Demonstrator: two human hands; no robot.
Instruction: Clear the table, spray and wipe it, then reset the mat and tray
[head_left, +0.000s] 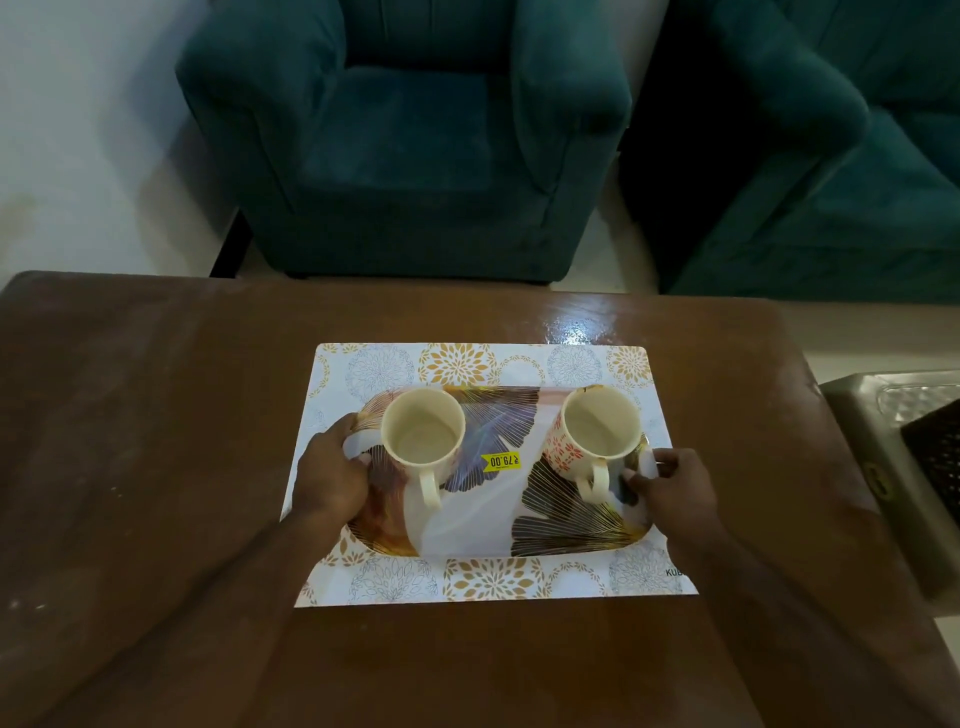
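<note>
Left hand (332, 467) and right hand (672, 480) reach in, fingers curled around the tray (467, 525) handles; 2 mugs (423, 434) aboard, mat (488, 577) underneath.

Table (156, 441): glossy brown wood, scuffed. Mat (467, 579): smooth printed sheet. Tray (467, 525): glossy. Mugs (423, 431): glazed ceramic. Armchair (405, 135): soft teal velvet.

The tray's (467, 525) end handles are partly covered by the left hand (328, 475) and right hand (675, 488). The mat's (467, 364) corner lettering is half hidden by the forearm (737, 566). A grey box (862, 441) is cropped at right.
</note>
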